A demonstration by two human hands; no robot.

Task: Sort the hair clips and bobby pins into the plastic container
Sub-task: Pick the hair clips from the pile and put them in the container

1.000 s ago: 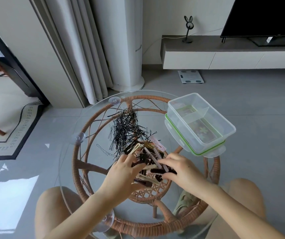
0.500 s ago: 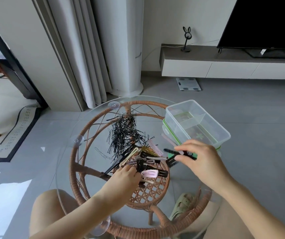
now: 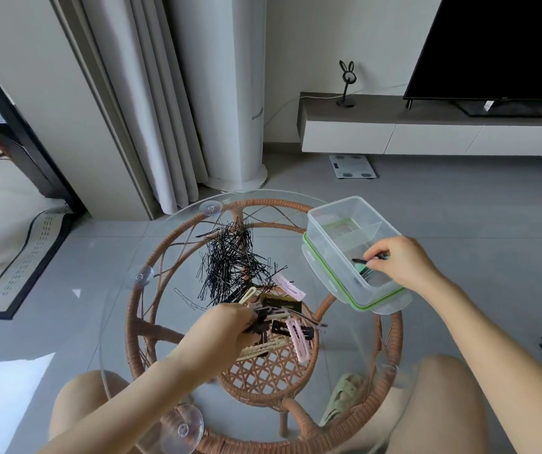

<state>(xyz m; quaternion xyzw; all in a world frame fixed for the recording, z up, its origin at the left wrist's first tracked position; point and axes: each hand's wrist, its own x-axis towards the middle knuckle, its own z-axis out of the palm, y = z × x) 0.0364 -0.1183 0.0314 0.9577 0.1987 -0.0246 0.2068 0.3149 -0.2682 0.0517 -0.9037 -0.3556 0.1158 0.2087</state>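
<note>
Inside the near one of the 2 compartments of the plastic container (image 3: 323, 213), at the glass table's (image 3: 151, 253) right edge, the right hand (image 3: 402, 263) pinches dark clips (image 3: 360, 261); 0.5 s ago it was short of the rim. Nearer, the left hand (image 3: 227, 329) grips the clip pile (image 3: 287, 317), 2 pink; bobby pins (image 3: 230, 260) uncountable.

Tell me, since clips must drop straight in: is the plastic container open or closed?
Open. Nothing covers the container; the right hand reaches down inside it holding clips, and a green-edged lid lies underneath.
</note>
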